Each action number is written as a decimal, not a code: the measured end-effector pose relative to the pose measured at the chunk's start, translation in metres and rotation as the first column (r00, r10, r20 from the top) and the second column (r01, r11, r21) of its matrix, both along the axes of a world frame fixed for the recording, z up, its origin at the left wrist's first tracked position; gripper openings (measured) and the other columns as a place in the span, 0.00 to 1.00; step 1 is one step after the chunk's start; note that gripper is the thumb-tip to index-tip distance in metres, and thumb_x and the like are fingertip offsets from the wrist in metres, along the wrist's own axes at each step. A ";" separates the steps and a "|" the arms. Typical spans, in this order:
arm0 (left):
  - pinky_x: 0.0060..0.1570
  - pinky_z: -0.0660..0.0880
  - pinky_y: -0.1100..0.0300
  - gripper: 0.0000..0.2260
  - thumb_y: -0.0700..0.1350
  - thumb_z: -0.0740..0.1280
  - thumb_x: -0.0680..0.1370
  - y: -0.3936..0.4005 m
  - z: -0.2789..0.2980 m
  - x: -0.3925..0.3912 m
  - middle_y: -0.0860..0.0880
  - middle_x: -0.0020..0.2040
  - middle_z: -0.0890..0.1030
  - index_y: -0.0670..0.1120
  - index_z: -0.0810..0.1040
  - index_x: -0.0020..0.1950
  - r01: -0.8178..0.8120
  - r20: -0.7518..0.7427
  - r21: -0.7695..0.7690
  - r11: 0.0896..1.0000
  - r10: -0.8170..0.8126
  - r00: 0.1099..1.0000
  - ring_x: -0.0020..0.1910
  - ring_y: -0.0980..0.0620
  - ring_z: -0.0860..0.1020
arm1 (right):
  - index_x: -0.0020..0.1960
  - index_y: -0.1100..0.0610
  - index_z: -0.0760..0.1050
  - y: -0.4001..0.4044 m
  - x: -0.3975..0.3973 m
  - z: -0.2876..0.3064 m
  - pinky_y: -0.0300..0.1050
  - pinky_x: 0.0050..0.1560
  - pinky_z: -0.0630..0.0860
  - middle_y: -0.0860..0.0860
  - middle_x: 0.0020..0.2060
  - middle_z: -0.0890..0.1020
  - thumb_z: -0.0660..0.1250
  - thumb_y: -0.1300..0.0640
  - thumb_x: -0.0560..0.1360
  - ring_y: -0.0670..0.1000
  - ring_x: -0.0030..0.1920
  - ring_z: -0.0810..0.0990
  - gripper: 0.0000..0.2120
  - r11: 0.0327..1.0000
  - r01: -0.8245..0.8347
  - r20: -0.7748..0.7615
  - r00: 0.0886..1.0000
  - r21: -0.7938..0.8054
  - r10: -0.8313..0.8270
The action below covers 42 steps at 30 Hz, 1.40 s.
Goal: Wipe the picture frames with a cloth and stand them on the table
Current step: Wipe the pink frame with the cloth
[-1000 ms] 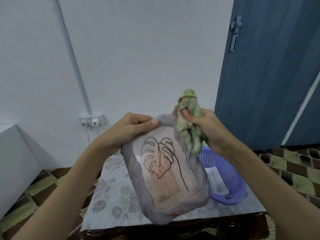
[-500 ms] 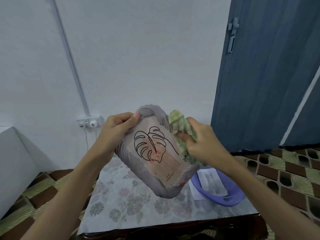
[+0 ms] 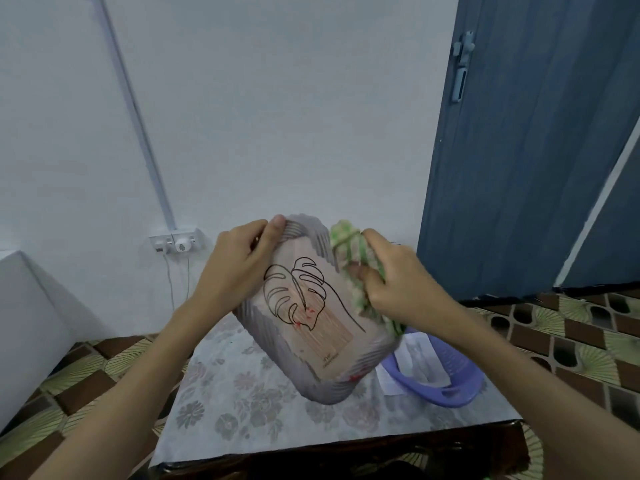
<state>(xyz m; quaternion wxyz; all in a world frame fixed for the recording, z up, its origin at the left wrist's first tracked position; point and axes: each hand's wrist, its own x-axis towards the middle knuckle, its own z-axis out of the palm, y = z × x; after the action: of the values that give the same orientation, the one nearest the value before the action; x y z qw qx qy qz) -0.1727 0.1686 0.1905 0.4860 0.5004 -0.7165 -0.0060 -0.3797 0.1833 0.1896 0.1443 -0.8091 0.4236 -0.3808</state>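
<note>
Frame (image 3: 311,320) gripped by left fingers (image 3: 273,230), right fingers (image 3: 372,278) pressing cloth (image 3: 349,251) on its edge.

The cloth (image 3: 360,271) has slid down the frame's (image 3: 311,313) right edge.

Frame (image 3: 311,317) and cloth (image 3: 360,271), both held up over the table (image 3: 242,403).

The frame is grey with a ribbed, rounded border around a pale print of a black-outlined monstera leaf with small red marks. It hangs tilted in the air, top corner up and left, bottom corner down and right, above the table's far middle, clear of the floral cover. The cloth is green and white, bunched into a wad and pressed against the frame's upper right edge, its lower end trailing down that side.
</note>
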 end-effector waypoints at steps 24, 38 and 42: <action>0.27 0.61 0.68 0.23 0.60 0.52 0.76 0.004 -0.018 -0.001 0.51 0.25 0.60 0.46 0.58 0.28 -0.118 -0.236 -0.063 0.991 0.100 0.967 0.25 0.59 0.64 | 0.44 0.61 0.74 -0.001 -0.017 -0.036 0.43 0.35 0.71 0.48 0.30 0.76 0.64 0.66 0.75 0.57 0.34 0.75 0.02 0.940 0.339 0.360 0.883 -0.043 -0.302; 0.23 0.57 0.70 0.25 0.66 0.52 0.76 0.002 -0.033 0.010 0.54 0.24 0.58 0.50 0.57 0.28 -0.052 -0.268 -0.110 0.993 0.021 0.963 0.22 0.61 0.62 | 0.46 0.59 0.77 -0.001 -0.044 -0.022 0.39 0.40 0.80 0.50 0.36 0.85 0.63 0.64 0.74 0.47 0.38 0.83 0.05 0.874 -0.253 0.747 0.643 0.416 -0.170; 0.25 0.59 0.69 0.22 0.61 0.53 0.76 0.001 -0.032 0.010 0.53 0.24 0.59 0.49 0.57 0.28 -0.067 -0.225 -0.114 0.991 0.040 0.974 0.22 0.61 0.62 | 0.49 0.57 0.78 0.000 -0.056 -0.008 0.42 0.47 0.80 0.52 0.42 0.84 0.66 0.56 0.68 0.49 0.43 0.83 0.10 0.814 -0.371 0.716 0.694 0.447 -0.077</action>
<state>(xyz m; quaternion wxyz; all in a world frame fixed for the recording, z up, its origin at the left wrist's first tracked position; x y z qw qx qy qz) -0.1622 0.1697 0.1583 0.5925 0.4855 -0.6428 -0.0054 -0.4360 0.1837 0.1816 0.5571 -0.5536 0.3578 -0.5051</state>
